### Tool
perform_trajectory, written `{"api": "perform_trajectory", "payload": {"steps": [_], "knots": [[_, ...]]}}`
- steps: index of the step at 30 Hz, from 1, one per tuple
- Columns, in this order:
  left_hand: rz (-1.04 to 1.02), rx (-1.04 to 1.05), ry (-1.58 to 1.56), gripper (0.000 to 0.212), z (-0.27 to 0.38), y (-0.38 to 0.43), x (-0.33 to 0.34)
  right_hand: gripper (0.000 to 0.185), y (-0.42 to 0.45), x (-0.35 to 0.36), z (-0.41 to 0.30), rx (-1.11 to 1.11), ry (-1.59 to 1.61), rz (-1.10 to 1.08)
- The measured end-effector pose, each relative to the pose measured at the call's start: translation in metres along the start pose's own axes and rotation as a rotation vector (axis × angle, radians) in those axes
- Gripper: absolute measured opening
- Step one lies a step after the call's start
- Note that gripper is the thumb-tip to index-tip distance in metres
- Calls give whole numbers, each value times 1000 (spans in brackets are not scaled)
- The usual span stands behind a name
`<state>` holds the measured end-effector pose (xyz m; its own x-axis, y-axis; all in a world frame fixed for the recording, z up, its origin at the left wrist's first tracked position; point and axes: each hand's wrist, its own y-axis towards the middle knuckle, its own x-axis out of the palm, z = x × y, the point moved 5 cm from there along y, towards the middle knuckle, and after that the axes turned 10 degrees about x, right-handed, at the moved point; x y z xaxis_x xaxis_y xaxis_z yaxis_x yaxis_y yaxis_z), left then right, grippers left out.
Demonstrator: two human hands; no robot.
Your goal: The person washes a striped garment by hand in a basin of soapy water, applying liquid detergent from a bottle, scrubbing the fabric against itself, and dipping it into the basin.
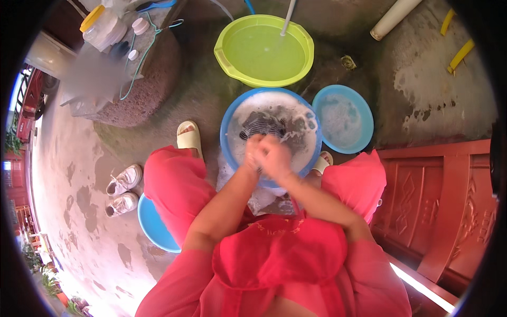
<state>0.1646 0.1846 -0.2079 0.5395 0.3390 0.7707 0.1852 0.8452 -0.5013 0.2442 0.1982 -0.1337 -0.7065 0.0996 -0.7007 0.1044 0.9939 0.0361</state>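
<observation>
A dark, light-striped cloth lies in sudsy water in a round blue plastic basin between my feet. My left hand and my right hand are pressed together over the near part of this basin, just below the cloth. Both are blurred. Whether fabric is gripped between them is hard to tell; part of the cloth meets the fingertips. Beyond stands a yellow-green basin of water, with a pale pipe or stick reaching into it. A smaller light-blue basin with foamy water is at the right.
Another blue basin sits by my left knee, near a pair of white sneakers. A stone ledge at upper left holds a yellow-lidded jar and a teal wire hanger. A red carved door stands at right.
</observation>
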Motion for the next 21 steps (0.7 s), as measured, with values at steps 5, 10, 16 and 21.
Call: {"api": "perform_trajectory", "payload": {"steps": [5, 10, 16, 21], "knots": [[220, 5, -43, 29, -28, 10, 5, 19, 36, 2, 58, 392, -63, -9], [192, -85, -86, 28, -5, 4, 3, 11, -12, 15, -14, 6, 188, -34], [254, 25, -33, 34, -27, 0, 10, 35, 42, 0, 64, 440, -43, -75], [135, 58, 113, 30, -2, 38, 9, 37, 47, 32, 112, 786, 723, -69]]}}
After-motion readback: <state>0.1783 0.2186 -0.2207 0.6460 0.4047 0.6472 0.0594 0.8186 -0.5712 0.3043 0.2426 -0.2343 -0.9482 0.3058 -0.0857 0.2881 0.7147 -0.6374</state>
